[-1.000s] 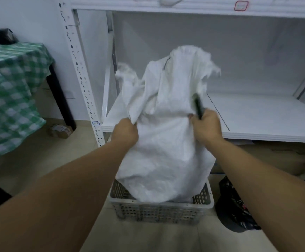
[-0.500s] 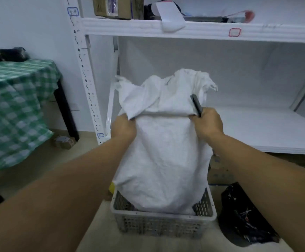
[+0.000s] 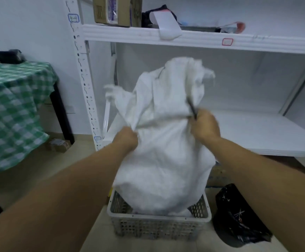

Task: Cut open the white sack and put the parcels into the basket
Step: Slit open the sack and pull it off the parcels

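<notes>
A bulging white woven sack (image 3: 164, 160) hangs with its lower end inside a grey perforated plastic basket (image 3: 159, 228) on the floor. My left hand (image 3: 127, 138) grips a fold of the sack on its left side. My right hand (image 3: 205, 125) grips the sack's right side, with a thin dark tool (image 3: 191, 108) sticking up from the fist. The sack's loose end flops above my hands. No parcels show; the sack hides the inside of the basket.
White metal shelving (image 3: 184, 36) stands behind the basket, with a cardboard box (image 3: 117, 10) on the upper shelf. A table with a green checked cloth (image 3: 11, 106) is at the left. A black bag (image 3: 239, 217) lies right of the basket.
Both hands kept their grip on the sack and tugged it; my left hand dropped lower than my right, the loose top flopped, and the view tilted upward.
</notes>
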